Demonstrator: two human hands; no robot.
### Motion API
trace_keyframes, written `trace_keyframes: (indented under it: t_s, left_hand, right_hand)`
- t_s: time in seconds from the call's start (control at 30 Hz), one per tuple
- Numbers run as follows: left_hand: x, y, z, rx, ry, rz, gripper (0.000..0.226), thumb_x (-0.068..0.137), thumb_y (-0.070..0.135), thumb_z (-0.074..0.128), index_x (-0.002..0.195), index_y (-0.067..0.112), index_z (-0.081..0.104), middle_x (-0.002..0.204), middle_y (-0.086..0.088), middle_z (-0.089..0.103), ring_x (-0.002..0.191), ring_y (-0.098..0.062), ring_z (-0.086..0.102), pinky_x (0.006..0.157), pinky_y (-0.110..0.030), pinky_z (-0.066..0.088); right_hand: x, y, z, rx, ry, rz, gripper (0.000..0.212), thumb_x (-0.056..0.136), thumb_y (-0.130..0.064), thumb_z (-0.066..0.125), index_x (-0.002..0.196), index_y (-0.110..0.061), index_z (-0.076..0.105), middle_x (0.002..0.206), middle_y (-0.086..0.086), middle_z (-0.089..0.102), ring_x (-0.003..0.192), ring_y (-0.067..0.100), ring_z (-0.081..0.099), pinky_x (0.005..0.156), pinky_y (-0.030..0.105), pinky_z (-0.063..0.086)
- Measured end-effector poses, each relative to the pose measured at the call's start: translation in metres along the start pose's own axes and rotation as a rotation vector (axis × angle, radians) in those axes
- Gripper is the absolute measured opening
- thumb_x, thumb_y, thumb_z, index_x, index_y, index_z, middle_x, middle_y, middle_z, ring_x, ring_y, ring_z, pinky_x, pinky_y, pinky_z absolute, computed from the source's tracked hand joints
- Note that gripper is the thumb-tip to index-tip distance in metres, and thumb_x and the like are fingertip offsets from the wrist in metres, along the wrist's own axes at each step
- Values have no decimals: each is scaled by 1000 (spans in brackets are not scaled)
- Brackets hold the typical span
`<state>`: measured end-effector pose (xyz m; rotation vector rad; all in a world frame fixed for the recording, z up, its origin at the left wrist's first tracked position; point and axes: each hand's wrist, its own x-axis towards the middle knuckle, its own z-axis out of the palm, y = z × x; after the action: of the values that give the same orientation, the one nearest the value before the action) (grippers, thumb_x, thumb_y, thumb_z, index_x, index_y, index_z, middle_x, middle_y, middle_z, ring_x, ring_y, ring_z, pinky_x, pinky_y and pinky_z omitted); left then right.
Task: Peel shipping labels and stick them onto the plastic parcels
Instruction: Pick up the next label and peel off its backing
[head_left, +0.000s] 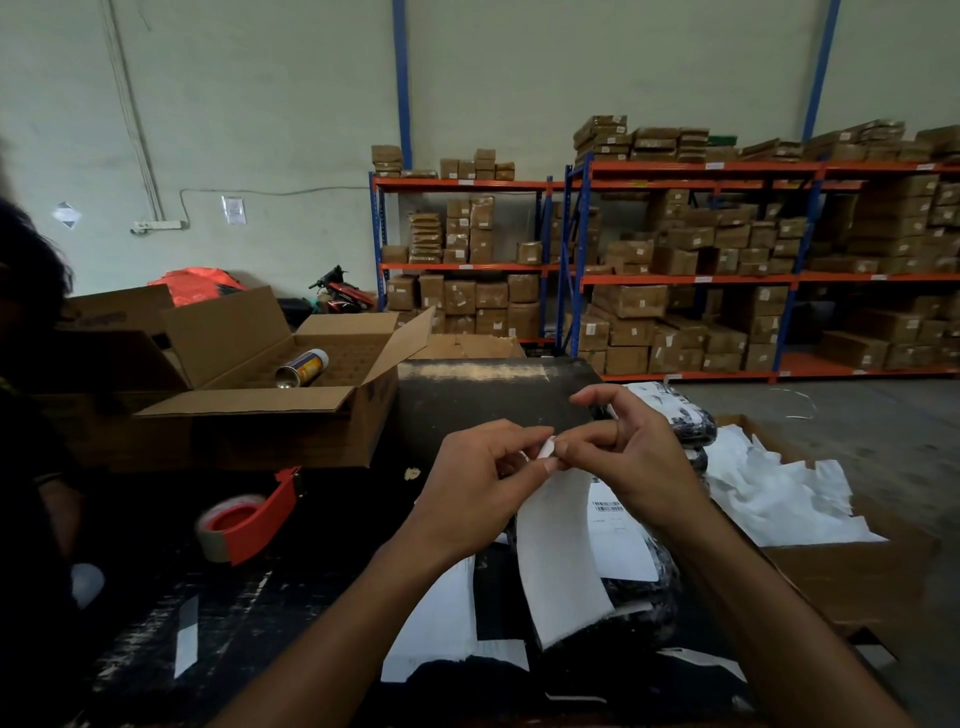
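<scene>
— Pinching the top corner of the shipping label (558, 551) with both hands, that is what I see from my screen. My left hand (480, 480) and my right hand (631, 457) meet at that corner, fingertips closed on it, and the sheet hangs down between my forearms.

— Where are the parcels?

— One black plastic parcel (644, 597) lies on the dark table (249, 623) just under the label, already with a printed label (621, 535) on it. More wrapped parcels (685, 415) are behind my right hand.

— And around?

— A red tape dispenser (249, 519) stands at the left, an open carton (270, 395) with a spray can (304, 368) behind it, and a box of white backing paper (779, 493) at the right.
</scene>
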<state>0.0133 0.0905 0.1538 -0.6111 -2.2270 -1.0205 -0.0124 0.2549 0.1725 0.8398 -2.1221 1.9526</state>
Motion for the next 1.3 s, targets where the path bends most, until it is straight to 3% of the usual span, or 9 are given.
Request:
trace_keyframes:
  t_s: [0.3, 0.47, 0.53, 0.63, 0.8, 0.93, 1.1, 1.3]
  left_hand:
    - [1, -1, 1, -49, -31, -58, 28, 91, 22, 60, 117, 17, 67, 87, 14, 62, 86, -9, 64, 75, -30, 59]
    - [1, -6, 4, -162, 21, -184, 27, 91, 19, 60, 118, 19, 67, 99, 3, 72, 89, -5, 66, 76, -23, 57]
    - [2, -6, 3, -206, 45, -218, 34, 91, 14, 61, 123, 21, 61, 91, 6, 73, 84, -2, 67, 74, -19, 54]
    - [2, -5, 2, -237, 78, -241, 44, 89, 12, 63, 130, 23, 54, 83, 8, 73, 82, 1, 67, 78, -12, 52]
    - [1, -2, 6, -278, 150, -255, 50, 87, 15, 65, 134, 22, 49, 83, 8, 74, 82, 1, 68, 80, -23, 55]
    - [1, -3, 6, -268, 174, -285, 51, 87, 14, 65, 134, 21, 47, 83, 7, 74, 82, 1, 68, 78, -13, 52]
    - [8, -16, -5, -327, 334, -438, 46, 88, 12, 64, 132, 17, 50, 83, 4, 73, 91, -6, 66, 89, -31, 51]
    - [17, -54, -27, -632, 575, -732, 49, 88, 4, 62, 134, 11, 45, 99, -7, 68, 94, -18, 66, 81, -33, 55]
  right_hand:
    - [-1, 0, -1, -48, -12, -11, 36, 79, 4, 66, 101, -21, 51, 74, 1, 76, 71, 10, 71, 67, 13, 52]
    - [-1, 3, -1, -95, -21, -29, 38, 78, 1, 69, 100, -24, 50, 79, 8, 75, 75, 19, 69, 74, 24, 56]
    - [-1, 7, 0, -107, -16, -23, 40, 78, 2, 68, 101, -26, 50, 80, 9, 74, 79, 24, 69, 77, 29, 56]
    - [-1, 11, 1, -108, 1, -13, 42, 81, 2, 66, 102, -29, 49, 77, 7, 73, 76, 17, 68, 77, 27, 55]
    - [0, 13, 10, -23, 42, 3, 34, 84, -13, 66, 107, -31, 47, 80, 13, 72, 77, 16, 70, 74, 22, 57]
    - [2, 18, 14, 9, 70, -4, 33, 83, -7, 67, 104, -27, 49, 70, 7, 68, 71, 12, 67, 71, 23, 56]
    - [4, 27, 8, -30, 82, 25, 35, 83, -2, 66, 105, -24, 48, 67, 7, 66, 69, 15, 65, 76, 33, 55]
    - [-3, 37, -5, -159, 76, 88, 36, 85, -6, 66, 103, -29, 45, 71, 18, 63, 71, 16, 62, 70, 20, 48]
